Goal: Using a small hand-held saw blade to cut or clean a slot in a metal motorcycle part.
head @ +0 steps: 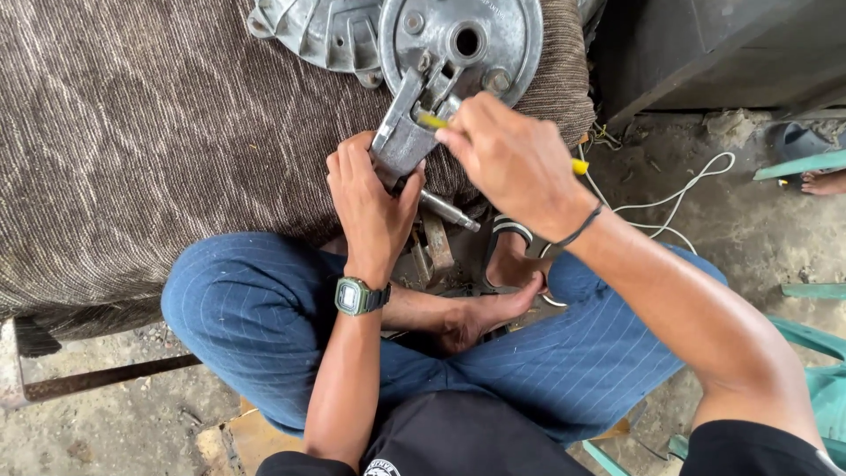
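Both hands on metal brake plate

Grey metal lever arm: flat cast piece, tilted, upper end pinned to round plate, lower end gripped.
Round metal plate: dull silver disc, centre hole, propped on brown striped cushion edge.
Yellow-handled tool: slim, tip on lever arm, handle end protruding past wrist.
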